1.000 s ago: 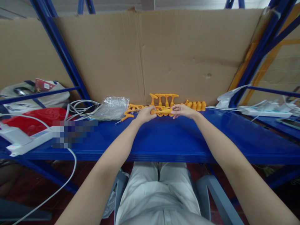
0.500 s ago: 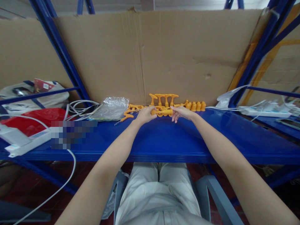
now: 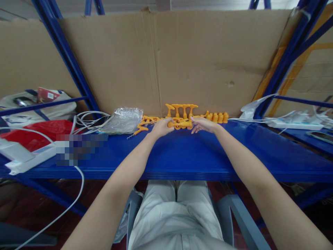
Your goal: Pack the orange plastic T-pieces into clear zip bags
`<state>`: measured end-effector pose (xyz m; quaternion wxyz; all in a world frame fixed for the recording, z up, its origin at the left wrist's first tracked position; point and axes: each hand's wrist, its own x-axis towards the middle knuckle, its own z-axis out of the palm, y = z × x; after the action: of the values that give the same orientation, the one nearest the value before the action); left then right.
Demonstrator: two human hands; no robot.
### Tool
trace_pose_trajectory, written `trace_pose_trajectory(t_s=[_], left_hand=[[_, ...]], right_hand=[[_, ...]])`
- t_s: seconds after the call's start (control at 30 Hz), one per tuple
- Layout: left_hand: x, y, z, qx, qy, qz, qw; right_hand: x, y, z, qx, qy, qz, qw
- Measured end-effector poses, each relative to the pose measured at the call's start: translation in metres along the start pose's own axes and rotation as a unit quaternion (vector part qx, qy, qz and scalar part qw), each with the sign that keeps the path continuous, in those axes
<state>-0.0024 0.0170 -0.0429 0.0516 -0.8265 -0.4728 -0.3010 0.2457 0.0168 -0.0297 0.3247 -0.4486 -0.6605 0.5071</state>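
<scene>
Both my arms reach forward over a blue metal shelf (image 3: 182,156). My left hand (image 3: 161,127) is closed round one end of an orange plastic part (image 3: 182,123) lying across the shelf. My right hand (image 3: 204,124) pinches the part's other end, with its other fingers spread downward. Just behind, several orange T-shaped pieces (image 3: 182,109) stand upright against the cardboard. A row of small orange caps (image 3: 218,117) stands to the right of them. More loose orange pieces (image 3: 145,123) lie to the left.
A cardboard sheet (image 3: 166,59) backs the shelf between blue uprights (image 3: 67,59). A crumpled clear plastic bag (image 3: 125,119) and white cables (image 3: 88,119) lie at the left, beside a red object (image 3: 39,132). A white power strip (image 3: 283,123) sits at the right.
My right hand's fingers shifted slightly along the orange part's end, lifting and settling again. My left hand kept its hold and stayed where it was.
</scene>
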Motion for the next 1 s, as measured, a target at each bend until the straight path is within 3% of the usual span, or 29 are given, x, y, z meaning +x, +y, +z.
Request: trace_pose_trajectory(t_s=[0.17,0.7,0.83,0.93,1.0], left_hand=[[0.000,0.000,-0.001,0.006,0.004,-0.004,1.000],[-0.001,0.001,-0.003,-0.015,-0.005,-0.023,1.000],[-0.001,0.000,-0.010,-0.026,0.010,-0.064,0.998],[-0.003,-0.003,-0.019,0.071,0.010,-0.134,0.988],[-0.005,-0.008,-0.024,0.146,-0.023,-0.209,0.967]], right_hand=[[0.000,0.000,0.001,0.011,-0.004,-0.051,0.999],[-0.001,-0.001,0.005,0.079,0.031,-0.045,0.995],[0.005,0.000,-0.005,0.146,0.114,-0.081,0.979],[0.012,0.005,-0.015,0.154,0.232,-0.118,0.953],[0.018,0.011,-0.021,0.131,0.307,-0.140,0.932]])
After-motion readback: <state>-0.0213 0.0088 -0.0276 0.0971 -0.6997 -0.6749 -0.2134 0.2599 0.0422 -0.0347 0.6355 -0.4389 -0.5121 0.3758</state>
